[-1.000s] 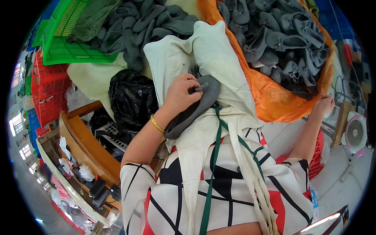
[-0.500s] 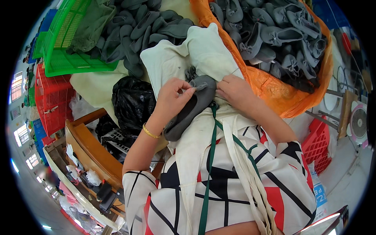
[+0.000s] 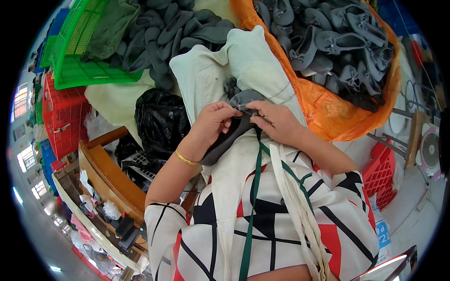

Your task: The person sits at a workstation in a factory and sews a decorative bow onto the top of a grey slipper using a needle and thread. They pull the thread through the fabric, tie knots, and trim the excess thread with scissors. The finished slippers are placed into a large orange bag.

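Note:
A grey slip-on shoe [image 3: 224,146] lies across my lap, toe pointing away and to the right. On its front is a small grey bow [image 3: 242,107], where the fingertips of both hands meet. My left hand [image 3: 213,122], with a gold bracelet on the wrist, is closed in a pinch at the bow's left side. From the right, my right hand [image 3: 277,122] grips the front edge of the shoe beside the bow, index finger and thumb bent inward. A thin dark thread [image 3: 284,92] loops over the pale cloth beyond this hand. Anything small between the fingertips is hidden.
Pale cloth [image 3: 255,58] covers my knees. Ahead left, grey shoes [image 3: 164,35] are heaped beside a green crate [image 3: 93,77]; an orange sack [image 3: 323,110] of bowed shoes stands right. A black plastic bag [image 3: 159,117] and wooden drawer [image 3: 115,180] are at left, a fan [image 3: 429,149] far right.
My right hand has moved left from the shoe's toe side to the bow, now touching close to my left fingertips. My left hand has shifted slightly; the shoe stays in my lap.

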`<state>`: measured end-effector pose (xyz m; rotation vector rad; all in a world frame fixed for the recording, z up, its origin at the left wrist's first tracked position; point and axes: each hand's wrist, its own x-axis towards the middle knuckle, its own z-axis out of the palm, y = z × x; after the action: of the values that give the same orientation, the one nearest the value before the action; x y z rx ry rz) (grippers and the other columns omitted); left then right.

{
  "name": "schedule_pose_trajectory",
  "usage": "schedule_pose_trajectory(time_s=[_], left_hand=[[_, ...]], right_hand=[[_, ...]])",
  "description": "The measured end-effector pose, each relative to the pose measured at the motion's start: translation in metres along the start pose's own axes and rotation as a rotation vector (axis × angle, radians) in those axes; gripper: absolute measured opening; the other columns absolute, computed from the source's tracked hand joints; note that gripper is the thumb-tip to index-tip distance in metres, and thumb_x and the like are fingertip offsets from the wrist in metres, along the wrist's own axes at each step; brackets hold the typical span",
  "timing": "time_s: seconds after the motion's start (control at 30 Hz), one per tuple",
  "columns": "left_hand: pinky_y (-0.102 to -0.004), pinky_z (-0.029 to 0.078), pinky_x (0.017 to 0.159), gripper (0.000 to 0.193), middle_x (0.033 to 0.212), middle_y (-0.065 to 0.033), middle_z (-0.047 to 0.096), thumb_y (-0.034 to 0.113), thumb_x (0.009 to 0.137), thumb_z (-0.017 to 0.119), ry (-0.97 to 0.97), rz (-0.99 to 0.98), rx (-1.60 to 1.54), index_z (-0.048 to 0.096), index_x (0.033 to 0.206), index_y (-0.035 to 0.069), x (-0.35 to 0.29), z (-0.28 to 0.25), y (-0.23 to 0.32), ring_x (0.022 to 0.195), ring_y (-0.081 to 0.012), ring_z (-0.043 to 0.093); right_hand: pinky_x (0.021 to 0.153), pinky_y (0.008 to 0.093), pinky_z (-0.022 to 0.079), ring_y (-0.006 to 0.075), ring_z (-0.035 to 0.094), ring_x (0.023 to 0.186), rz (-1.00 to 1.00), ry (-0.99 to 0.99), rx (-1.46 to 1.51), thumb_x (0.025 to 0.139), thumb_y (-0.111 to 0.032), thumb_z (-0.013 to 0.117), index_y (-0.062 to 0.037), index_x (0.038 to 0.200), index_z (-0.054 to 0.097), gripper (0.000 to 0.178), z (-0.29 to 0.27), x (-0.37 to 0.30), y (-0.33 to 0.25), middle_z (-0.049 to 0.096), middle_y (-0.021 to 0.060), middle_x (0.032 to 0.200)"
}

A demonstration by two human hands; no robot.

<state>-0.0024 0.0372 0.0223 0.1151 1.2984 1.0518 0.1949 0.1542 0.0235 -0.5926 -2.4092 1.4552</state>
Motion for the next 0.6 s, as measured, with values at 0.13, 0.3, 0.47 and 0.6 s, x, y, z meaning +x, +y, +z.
schedule_pose_trajectory(time_s=[0.13, 0.3, 0.47, 0.6], left_hand=[[-0.0199, 0.040, 0.045, 0.009, 0.086, -0.0068, 0.070, 0.011, 0.093, 0.062, -0.052, -0.070, -0.209, 0.060, 0.085, 0.006, 0.001, -0.003, -0.001, 0.053, -0.0058, 0.050], [-0.0201, 0.039, 0.044, 0.009, 0.082, -0.0058, 0.069, 0.009, 0.092, 0.064, -0.026, -0.076, -0.198, 0.060, 0.085, 0.006, 0.002, -0.009, -0.003, 0.053, -0.0057, 0.050], [-0.0216, 0.039, 0.048, 0.012, 0.075, -0.0025, 0.064, 0.008, 0.088, 0.069, 0.077, 0.026, -0.080, 0.060, 0.081, 0.006, 0.003, -0.006, -0.008, 0.055, -0.0066, 0.050], [-0.0196, 0.039, 0.047, 0.010, 0.082, -0.0055, 0.068, 0.007, 0.087, 0.070, 0.055, 0.014, -0.248, 0.062, 0.081, 0.005, 0.006, -0.006, -0.013, 0.056, -0.0053, 0.049]], right_hand=[[0.062, 0.0382, 0.050, 0.0290, 0.063, 0.074, -0.172, -0.003, -0.089, 0.089, -0.016, 0.064, -0.0095, 0.093, 0.065, 0.008, 0.005, 0.014, 0.009, 0.063, 0.0098, 0.083], [0.058, 0.0381, 0.049, 0.0279, 0.061, 0.073, -0.196, 0.106, -0.243, 0.086, -0.015, 0.064, -0.0098, 0.086, 0.064, 0.005, 0.009, 0.033, 0.010, 0.056, 0.0070, 0.077], [0.060, 0.0378, 0.051, 0.0265, 0.062, 0.074, -0.233, 0.126, -0.376, 0.084, -0.012, 0.063, -0.0101, 0.082, 0.062, 0.003, 0.019, 0.039, 0.015, 0.056, 0.0060, 0.078], [0.060, 0.0358, 0.049, 0.0264, 0.061, 0.070, -0.203, 0.065, -0.321, 0.082, -0.011, 0.067, -0.0089, 0.086, 0.064, 0.005, 0.015, 0.036, 0.014, 0.058, 0.0077, 0.078]])
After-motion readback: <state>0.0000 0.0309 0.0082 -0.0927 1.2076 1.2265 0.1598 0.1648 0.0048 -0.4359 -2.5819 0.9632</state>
